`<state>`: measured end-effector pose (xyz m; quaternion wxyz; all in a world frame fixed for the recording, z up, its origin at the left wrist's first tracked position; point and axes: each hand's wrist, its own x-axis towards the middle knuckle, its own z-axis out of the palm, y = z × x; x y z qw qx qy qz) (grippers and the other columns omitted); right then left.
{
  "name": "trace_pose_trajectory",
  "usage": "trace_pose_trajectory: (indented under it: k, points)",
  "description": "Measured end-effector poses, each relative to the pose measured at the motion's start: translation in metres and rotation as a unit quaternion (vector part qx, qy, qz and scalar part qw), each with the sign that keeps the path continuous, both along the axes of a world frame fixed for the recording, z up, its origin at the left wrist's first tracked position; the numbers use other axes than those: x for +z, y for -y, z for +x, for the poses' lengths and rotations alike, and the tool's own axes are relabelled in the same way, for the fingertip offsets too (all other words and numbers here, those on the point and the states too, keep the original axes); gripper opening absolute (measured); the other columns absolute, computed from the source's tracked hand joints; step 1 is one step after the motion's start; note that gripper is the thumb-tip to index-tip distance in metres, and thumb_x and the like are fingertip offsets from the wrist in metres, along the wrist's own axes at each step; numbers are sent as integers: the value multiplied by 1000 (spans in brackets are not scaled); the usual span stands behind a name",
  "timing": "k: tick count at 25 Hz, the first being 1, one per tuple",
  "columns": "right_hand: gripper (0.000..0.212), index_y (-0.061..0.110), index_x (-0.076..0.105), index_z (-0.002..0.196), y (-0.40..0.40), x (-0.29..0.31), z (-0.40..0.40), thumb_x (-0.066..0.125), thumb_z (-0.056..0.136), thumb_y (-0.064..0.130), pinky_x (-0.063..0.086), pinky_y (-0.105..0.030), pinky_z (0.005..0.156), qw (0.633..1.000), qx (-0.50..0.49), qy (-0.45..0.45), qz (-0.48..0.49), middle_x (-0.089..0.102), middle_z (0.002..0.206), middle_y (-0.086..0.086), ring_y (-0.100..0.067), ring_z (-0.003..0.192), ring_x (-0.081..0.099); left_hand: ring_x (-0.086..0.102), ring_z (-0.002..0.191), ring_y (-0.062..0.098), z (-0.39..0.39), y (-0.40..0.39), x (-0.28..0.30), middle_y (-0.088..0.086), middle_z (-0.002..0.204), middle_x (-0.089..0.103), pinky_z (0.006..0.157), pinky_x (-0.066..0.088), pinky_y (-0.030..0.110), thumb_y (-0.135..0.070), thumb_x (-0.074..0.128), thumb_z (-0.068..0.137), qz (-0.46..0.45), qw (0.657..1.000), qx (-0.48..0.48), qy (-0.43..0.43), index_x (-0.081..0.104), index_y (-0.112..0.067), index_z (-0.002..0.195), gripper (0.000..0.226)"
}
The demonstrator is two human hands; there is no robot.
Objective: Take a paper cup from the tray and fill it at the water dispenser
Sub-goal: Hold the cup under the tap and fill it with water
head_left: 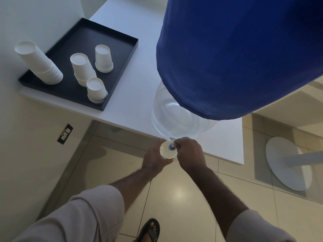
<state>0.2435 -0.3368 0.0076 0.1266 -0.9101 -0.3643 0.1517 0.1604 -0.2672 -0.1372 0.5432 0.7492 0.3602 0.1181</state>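
My left hand (154, 157) grips a white paper cup (167, 153), open side up, just past the table's front edge. Directly above the cup sits the small blue-and-white tap (172, 146) of the water dispenser (176, 117), a clear bottle under a blue cloth cover (241, 55). My right hand (188, 154) pinches that tap with its fingertips. The black tray (120, 67) lies at the left of the white table and holds stacks of upturned paper cups (82, 69). Whether water is flowing cannot be made out.
The tallest cup stack (39, 63) leans at the tray's left corner. A wall socket (65, 133) is low on the left wall. A white round table base (286, 163) stands on the tiled floor at the right. My sandalled foot (150, 230) is below.
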Motion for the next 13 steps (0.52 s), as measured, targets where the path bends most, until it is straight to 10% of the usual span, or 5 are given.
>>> trace_pose_trajectory:
  k: [13]
  points:
    - [18,9,74,95,0,-1,-2,58,87,5,38,-21,61,1000,-7,-5,5,72,94,-8,-19,72,55,65,93,3,-2,-2,-1,-20,103,67,82,62,41,-42,91,65,11,1000,0,-7,51,-47,114,64]
